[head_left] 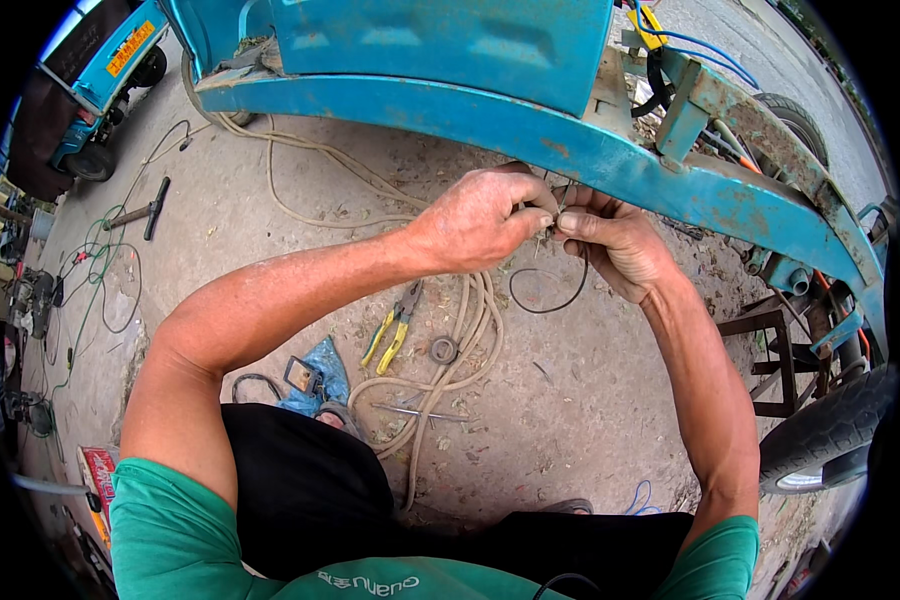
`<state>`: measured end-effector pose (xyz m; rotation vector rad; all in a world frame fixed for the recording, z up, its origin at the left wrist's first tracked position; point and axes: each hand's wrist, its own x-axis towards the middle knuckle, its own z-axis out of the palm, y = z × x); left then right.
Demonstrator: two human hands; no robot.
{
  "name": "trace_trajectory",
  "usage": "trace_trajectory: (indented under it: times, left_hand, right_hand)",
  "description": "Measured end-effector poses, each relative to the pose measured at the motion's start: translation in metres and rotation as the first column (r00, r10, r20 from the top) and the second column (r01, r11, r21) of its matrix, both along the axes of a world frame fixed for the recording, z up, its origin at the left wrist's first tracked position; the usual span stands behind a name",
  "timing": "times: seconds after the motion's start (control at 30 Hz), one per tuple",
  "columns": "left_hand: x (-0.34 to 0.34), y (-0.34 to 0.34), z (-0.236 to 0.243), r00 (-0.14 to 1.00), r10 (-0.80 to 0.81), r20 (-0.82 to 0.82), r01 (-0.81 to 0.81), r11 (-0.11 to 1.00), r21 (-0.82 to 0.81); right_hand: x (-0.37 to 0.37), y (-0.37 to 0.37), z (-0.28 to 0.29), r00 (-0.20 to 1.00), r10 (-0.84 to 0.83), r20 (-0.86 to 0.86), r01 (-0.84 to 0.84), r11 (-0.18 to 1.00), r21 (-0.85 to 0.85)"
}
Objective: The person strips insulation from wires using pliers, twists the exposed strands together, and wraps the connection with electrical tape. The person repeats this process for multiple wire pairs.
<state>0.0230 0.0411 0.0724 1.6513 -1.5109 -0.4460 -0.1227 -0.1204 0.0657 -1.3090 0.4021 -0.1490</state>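
Observation:
Under the curved edge of a blue metal vehicle frame (420,110), my two hands meet at the fingertips. My left hand (485,218) is closed in a pinch on thin wire ends, thumb against forefinger. My right hand (618,240) pinches a thin black wire (550,310) from the other side, its thumb pointing left. The wire drops from the right hand and curls in an open loop above the ground. Fine strands show around the fingertips, but the exact point where they meet is mostly hidden by the fingers.
Yellow-handled pliers (392,328), a metal ring (443,350) and a coiled tan hose (490,330) lie on the ground before me. A hammer (138,214) is further left. At right stand a rusty metal stand (770,325) and a tyre (830,425). Another blue vehicle (100,90) stands far left.

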Motion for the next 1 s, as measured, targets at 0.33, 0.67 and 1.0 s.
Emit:
trace_trajectory:
  times: [0.33,0.67,1.0]
  left_hand:
    - [0.0036,0.0004,-0.0008,0.999,0.003,-0.040,-0.002,1.000,0.029]
    - [0.0039,0.0011,-0.0003,0.998,0.004,-0.062,0.000,0.999,0.050]
    - [0.0031,-0.0001,-0.0007,0.959,0.032,-0.282,0.001,0.993,0.115]
  right_hand:
    - [0.0018,0.0000,-0.0032,1.000,-0.001,-0.028,0.003,0.999,0.054]
    - [0.0031,0.0005,-0.0059,0.999,-0.028,-0.026,0.031,0.994,0.103]
    - [0.0026,-0.0004,-0.0078,0.999,-0.030,-0.027,0.032,0.994,0.101]
